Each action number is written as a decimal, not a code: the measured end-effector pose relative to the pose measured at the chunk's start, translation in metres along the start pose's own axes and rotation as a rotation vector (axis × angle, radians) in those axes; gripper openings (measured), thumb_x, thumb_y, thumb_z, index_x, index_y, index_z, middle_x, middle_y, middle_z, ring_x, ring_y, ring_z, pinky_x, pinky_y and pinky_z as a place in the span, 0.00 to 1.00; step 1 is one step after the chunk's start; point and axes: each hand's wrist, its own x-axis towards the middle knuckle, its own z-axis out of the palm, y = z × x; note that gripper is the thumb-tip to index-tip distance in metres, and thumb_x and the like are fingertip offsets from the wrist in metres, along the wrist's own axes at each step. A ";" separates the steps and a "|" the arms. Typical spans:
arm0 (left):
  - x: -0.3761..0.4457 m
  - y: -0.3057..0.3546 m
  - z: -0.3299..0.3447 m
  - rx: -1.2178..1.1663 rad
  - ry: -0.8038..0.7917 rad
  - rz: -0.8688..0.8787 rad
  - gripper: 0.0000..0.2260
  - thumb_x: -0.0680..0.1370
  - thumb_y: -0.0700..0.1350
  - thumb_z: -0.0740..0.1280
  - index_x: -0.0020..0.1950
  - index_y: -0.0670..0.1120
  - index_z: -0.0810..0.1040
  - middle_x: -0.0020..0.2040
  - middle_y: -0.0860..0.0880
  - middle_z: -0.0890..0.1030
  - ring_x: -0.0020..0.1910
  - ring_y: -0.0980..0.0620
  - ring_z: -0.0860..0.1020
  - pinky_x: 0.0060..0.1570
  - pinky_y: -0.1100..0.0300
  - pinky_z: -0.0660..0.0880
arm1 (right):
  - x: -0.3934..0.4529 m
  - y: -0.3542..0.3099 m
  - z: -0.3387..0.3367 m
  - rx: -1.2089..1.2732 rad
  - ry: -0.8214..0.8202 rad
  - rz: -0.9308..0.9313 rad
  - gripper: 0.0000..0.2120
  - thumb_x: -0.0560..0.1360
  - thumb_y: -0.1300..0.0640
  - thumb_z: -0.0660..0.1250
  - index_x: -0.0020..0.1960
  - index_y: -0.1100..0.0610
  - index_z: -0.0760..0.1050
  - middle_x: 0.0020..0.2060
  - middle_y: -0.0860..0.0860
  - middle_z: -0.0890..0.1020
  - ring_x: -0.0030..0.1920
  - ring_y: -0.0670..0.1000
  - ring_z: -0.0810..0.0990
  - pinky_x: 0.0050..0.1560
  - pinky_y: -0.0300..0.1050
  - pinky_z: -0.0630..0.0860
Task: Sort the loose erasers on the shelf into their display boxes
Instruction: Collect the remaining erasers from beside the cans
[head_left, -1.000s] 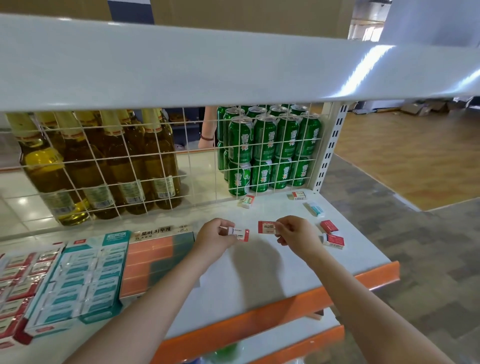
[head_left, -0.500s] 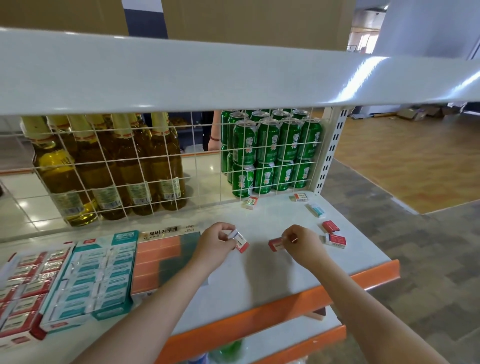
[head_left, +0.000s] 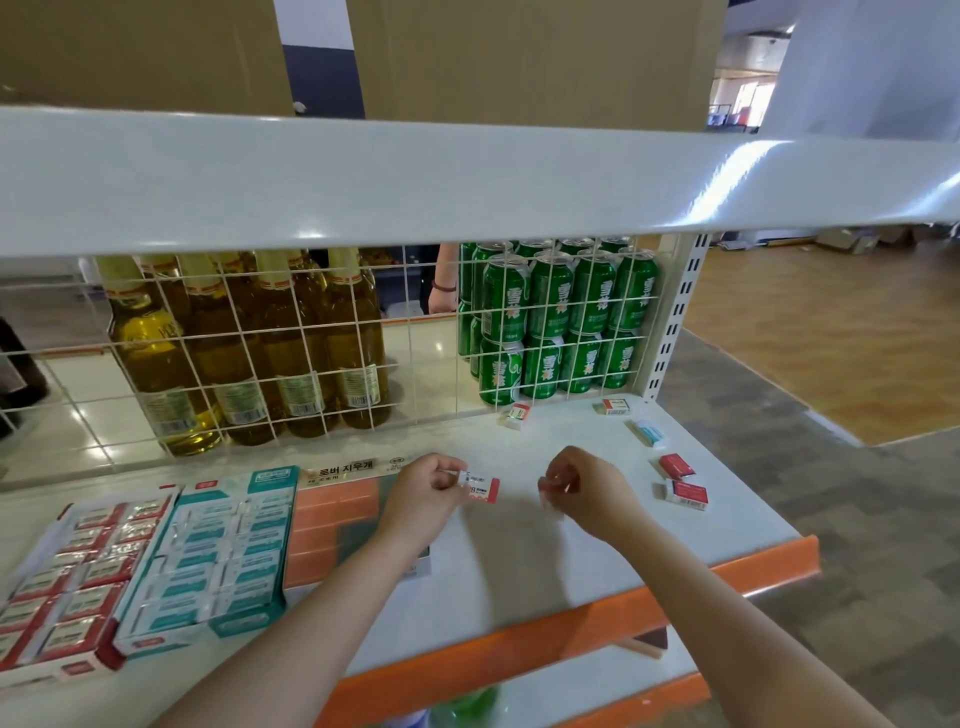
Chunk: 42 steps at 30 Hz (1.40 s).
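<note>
My left hand (head_left: 423, 493) pinches a red-and-white eraser (head_left: 482, 487) just above the white shelf (head_left: 519, 566). To its right, my right hand (head_left: 584, 491) has curled fingers with a reddish sliver of a second eraser showing between them. Loose erasers lie at the right: two red ones (head_left: 676, 465) (head_left: 687, 493), a teal one (head_left: 647, 433), and red-and-white ones (head_left: 616, 407) (head_left: 515, 415) by the back grid. Three display boxes sit at the left: red (head_left: 67, 587), teal (head_left: 218, 551) and orange (head_left: 332, 525).
A wire grid (head_left: 415, 364) closes the back of the shelf, with yellow bottles (head_left: 234, 358) and green cans (head_left: 561, 322) behind it. An upper shelf (head_left: 467, 176) overhangs. The front edge is an orange strip (head_left: 571, 626).
Both hands lifted their erasers off the shelf and drew nearer to me. The red eraser is now mostly hidden in my right hand. The view tilted up a little.
</note>
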 end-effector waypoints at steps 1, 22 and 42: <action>-0.001 -0.001 -0.001 -0.012 0.005 -0.006 0.06 0.75 0.35 0.68 0.49 0.45 0.77 0.40 0.51 0.80 0.42 0.51 0.78 0.40 0.62 0.72 | 0.001 -0.003 -0.001 0.100 0.057 0.013 0.06 0.72 0.59 0.69 0.41 0.55 0.72 0.36 0.47 0.77 0.37 0.49 0.75 0.34 0.33 0.68; -0.017 0.004 -0.011 0.052 0.114 0.024 0.07 0.75 0.35 0.67 0.48 0.46 0.78 0.44 0.51 0.78 0.48 0.51 0.76 0.49 0.60 0.76 | 0.003 -0.012 0.005 0.578 -0.065 0.101 0.09 0.73 0.71 0.64 0.49 0.60 0.77 0.37 0.54 0.81 0.37 0.52 0.76 0.43 0.47 0.74; -0.050 -0.014 -0.149 0.310 0.350 0.086 0.11 0.78 0.39 0.63 0.58 0.50 0.76 0.55 0.52 0.77 0.53 0.55 0.74 0.47 0.65 0.69 | -0.012 -0.146 0.082 0.493 -0.024 -0.047 0.08 0.72 0.66 0.68 0.49 0.57 0.79 0.38 0.47 0.79 0.37 0.45 0.77 0.35 0.30 0.72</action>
